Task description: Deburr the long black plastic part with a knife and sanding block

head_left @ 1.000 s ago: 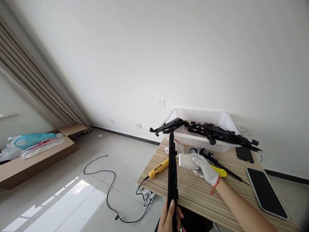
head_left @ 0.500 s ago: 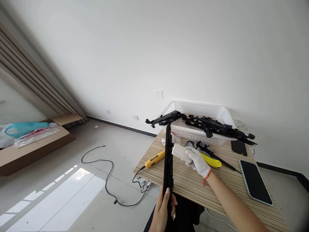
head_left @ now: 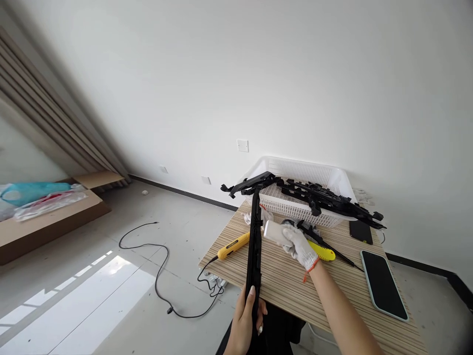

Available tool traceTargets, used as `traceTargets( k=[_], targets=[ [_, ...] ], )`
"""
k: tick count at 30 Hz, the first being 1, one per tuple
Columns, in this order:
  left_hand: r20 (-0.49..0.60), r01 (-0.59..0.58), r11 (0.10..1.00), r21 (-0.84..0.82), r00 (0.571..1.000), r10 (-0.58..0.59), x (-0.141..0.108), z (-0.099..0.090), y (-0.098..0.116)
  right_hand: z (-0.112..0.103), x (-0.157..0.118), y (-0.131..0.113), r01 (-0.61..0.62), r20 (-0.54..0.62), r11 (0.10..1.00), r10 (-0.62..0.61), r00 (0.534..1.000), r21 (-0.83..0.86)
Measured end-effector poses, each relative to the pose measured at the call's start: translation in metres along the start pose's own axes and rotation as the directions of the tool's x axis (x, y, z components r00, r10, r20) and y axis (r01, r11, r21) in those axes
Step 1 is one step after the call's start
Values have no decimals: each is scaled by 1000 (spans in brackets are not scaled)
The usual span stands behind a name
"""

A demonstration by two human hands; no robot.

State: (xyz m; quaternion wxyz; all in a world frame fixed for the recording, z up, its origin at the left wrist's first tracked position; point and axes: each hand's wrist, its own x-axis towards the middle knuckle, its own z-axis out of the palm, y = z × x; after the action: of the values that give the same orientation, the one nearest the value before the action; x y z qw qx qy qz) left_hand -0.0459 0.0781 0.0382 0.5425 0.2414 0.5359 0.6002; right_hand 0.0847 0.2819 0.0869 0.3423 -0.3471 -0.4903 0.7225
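My bare left hand (head_left: 243,314) is wrapped round the lower end of a long black plastic trim strip (head_left: 254,246), held steeply at the table's front edge. My right hand (head_left: 300,244), in a white knit glove with an orange cuff, grips a pale rounded block (head_left: 274,231). The block is close to the right side of the strip; whether they touch I cannot tell. A yellow handheld tool (head_left: 232,246) with a black cord lies left of the strip. Beyond my right hand is a yellow-handled tool (head_left: 322,251), partly hidden.
A white plastic basket (head_left: 306,170) at the back of the wood-grain table (head_left: 288,286) carries several black plastic trim pieces (head_left: 325,197), some jutting past its rim. A phone (head_left: 384,285) lies at the right, a dark one (head_left: 360,231) behind it. A cable (head_left: 162,266) trails across the floor.
The view has shifted slightly, so the table and its things appear a little further left. Both hands keep their holds, and the block stays beside the strip.
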Motion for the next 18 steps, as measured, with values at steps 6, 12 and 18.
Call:
traceTargets(
  k=[6, 12, 18],
  targets=[
    [-19, 4, 1000, 8, 1000, -4, 0, 2, -2, -3, 4, 1, -41, 74, 999, 41, 996, 3],
    [-33, 10, 998, 60, 999, -8, -10, 1, -1, 5, -2, -1, -53, 111, 997, 59, 992, -57],
    [-1, 28, 991, 129, 1000, -28, -17, -8, 0, 8, -9, -1, -59, 175, 995, 72, 982, -79]
  ],
)
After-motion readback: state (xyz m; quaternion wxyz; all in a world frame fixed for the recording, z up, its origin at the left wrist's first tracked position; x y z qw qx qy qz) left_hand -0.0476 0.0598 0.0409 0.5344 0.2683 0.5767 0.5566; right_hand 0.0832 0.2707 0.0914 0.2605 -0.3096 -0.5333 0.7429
